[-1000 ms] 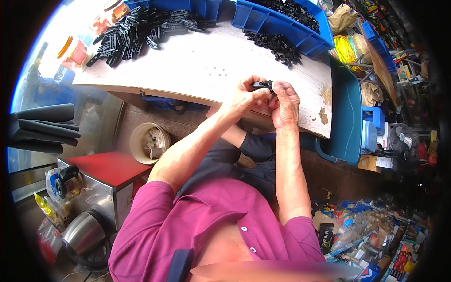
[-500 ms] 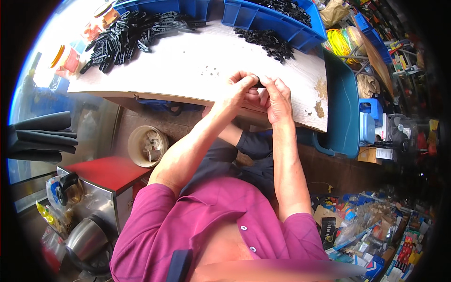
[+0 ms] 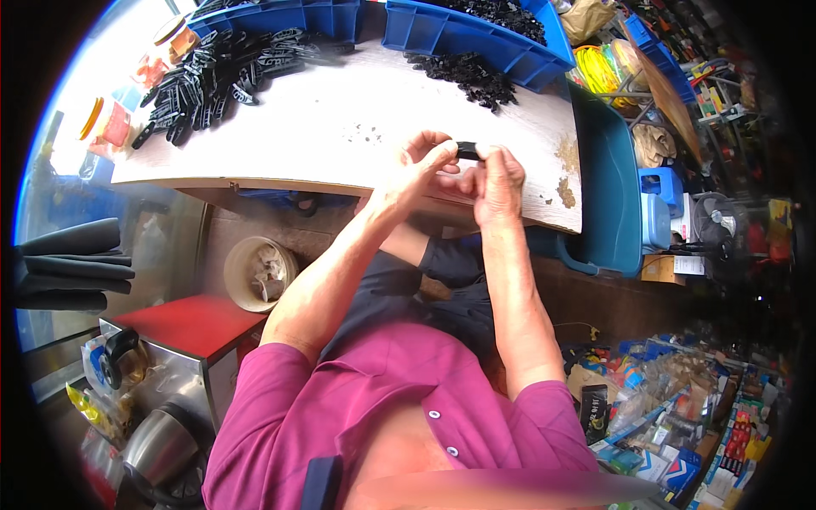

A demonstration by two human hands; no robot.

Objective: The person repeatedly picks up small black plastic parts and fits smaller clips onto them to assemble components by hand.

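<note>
Over the near edge of a pale table (image 3: 280,140), both my hands pinch one small black plastic piece (image 3: 467,151). The fingers of my left hand (image 3: 427,157) close on its left end. My right hand (image 3: 501,174) grips its right end between thumb and finger. What exactly the piece is cannot be made out. A heap of long black plastic parts with pale markings (image 3: 200,85) lies at the table's far left. Small black parts (image 3: 472,78) are piled at the far right, before a blue bin (image 3: 476,44).
Another blue bin (image 3: 314,23) stands behind the long parts. A teal tub (image 3: 605,195) adjoins the table's right end. Below on the left are a white bucket (image 3: 234,276) and a red-topped cabinet (image 3: 191,325). Lidded jars (image 3: 110,127) stand at the left, and packaged goods (image 3: 663,416) clutter the lower right.
My hands have drawn slightly apart, so more of the black piece shows between them. The whole view has shifted a little, moving the table leftward in the picture.
</note>
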